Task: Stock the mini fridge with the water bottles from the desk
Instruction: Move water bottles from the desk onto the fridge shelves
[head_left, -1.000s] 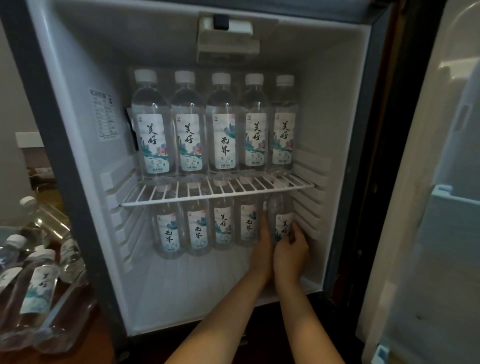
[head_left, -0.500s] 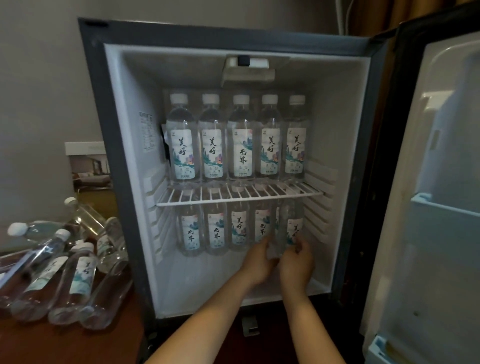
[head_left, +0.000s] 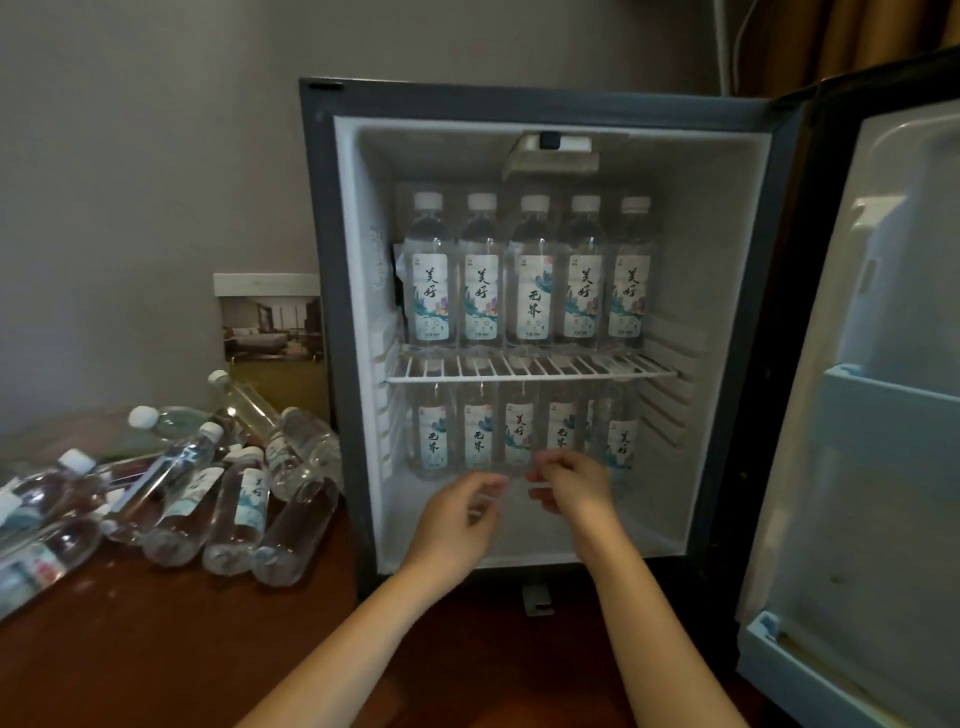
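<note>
Head view gives me the mini fridge (head_left: 332, 322) with its door (head_left: 883, 426) swung wide to the right. The desk (head_left: 156, 654) runs out from the fridge's left wall, and there a heap of water bottles (head_left: 234, 501) lies toward its left edge, the nearest right against the fridge. Five upright bottles (head_left: 532, 291) line the back edge of the wire shelf (head_left: 530, 367) with a lower row (head_left: 478, 439) along the back of the fridge floor, and I see the left hand (head_left: 457, 514) and right hand (head_left: 574, 486) hovering close together before that row, fingers loosely curled, gripping nothing.
</note>
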